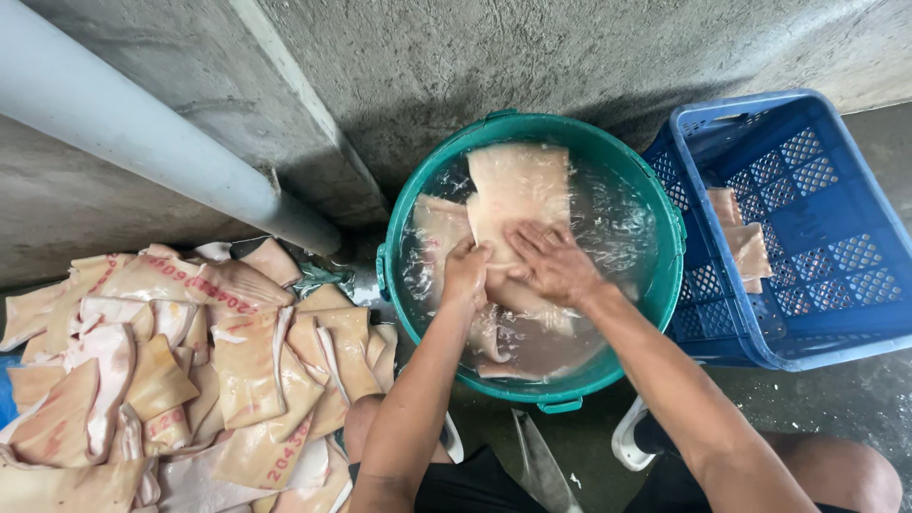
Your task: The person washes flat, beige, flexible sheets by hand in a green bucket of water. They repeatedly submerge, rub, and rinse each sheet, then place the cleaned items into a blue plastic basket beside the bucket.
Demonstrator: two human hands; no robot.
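Closest to the camera, one knife (543, 465) is lying on the wet concrete floor (855, 399) between the person's knees, blade pointing toward the basin. Off to the left a big pile of pale pork skin slabs (161, 370) is sitting on the floor, way too many and too overlapped to count, several with red stamp marks.

Moving up, both arms are reaching into one round green basin (408, 218) full of water. The left hand (465, 271) is curling its fingers narrow around the lower edge of a large pale skin piece (518, 195), and the right hand (554, 263) is pressing down flat on that same piece with fingers spread wide. That piece is floating in the middle of the basin, upper end toward the far rim. At least two more pieces are showing under the water around it; can't tell exactly.

To the right, one blue plastic crate (817, 237) is touching the basin, holding two or three washed pieces (746, 242).

Furthest back, one grey pipe (142, 133) is running diagonally along the concrete wall.
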